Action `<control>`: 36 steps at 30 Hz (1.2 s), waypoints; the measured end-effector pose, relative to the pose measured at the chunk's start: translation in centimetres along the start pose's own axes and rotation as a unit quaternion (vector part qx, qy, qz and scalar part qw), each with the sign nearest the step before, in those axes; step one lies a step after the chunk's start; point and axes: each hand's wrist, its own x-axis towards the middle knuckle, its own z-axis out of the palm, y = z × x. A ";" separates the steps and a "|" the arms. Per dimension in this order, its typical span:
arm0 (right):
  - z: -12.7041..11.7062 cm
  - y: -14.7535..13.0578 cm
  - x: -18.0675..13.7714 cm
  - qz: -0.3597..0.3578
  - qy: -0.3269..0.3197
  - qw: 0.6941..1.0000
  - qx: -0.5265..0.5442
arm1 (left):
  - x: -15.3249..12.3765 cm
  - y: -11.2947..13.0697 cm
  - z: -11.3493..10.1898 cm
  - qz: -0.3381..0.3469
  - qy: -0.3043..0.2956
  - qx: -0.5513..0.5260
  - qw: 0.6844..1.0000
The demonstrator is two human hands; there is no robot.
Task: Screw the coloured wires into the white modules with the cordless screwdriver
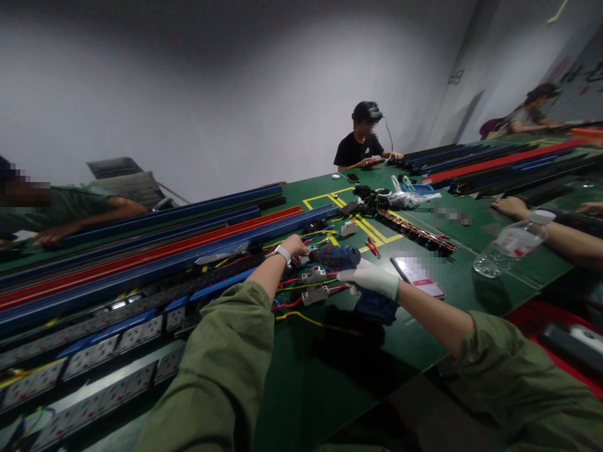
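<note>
My right hand (374,277), in a white glove, grips the handle of a blue cordless drill (335,256). The drill points left, with its battery end low over the table. My left hand (294,246) is bare, with a watch (283,252) on the wrist. Its fingers are closed near the drill's tip; what they pinch is hidden. Just below the drill are two pale circuit breakers (315,295) with red and yellow-green wires. A long power strip with white sockets (92,356) runs along the left.
Blue, black and orange rails (235,227) lie along the green table (292,376). A phone (417,276) and a plastic bottle (511,243) are right of my hand. Beyond lie a long copper-coloured strip (414,229) and clear plastic bags (407,198). Other people sit around the table.
</note>
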 end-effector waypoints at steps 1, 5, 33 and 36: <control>0.0 0.0 0.0 0.004 0.001 1.000 -0.002 | -0.2 0.1 0.0 0.002 0.002 -0.001 1.000; 0.0 0.2 0.1 0.008 0.004 1.000 0.003 | -0.9 0.5 -0.2 0.004 0.003 0.000 1.000; 0.2 -0.6 -0.5 -0.003 -0.021 1.000 -0.009 | -0.8 0.7 -0.2 -0.004 0.005 -0.007 1.000; 0.2 -0.4 -0.4 0.006 -0.011 1.000 -0.002 | -0.5 0.5 -0.1 -0.003 0.009 -0.005 1.000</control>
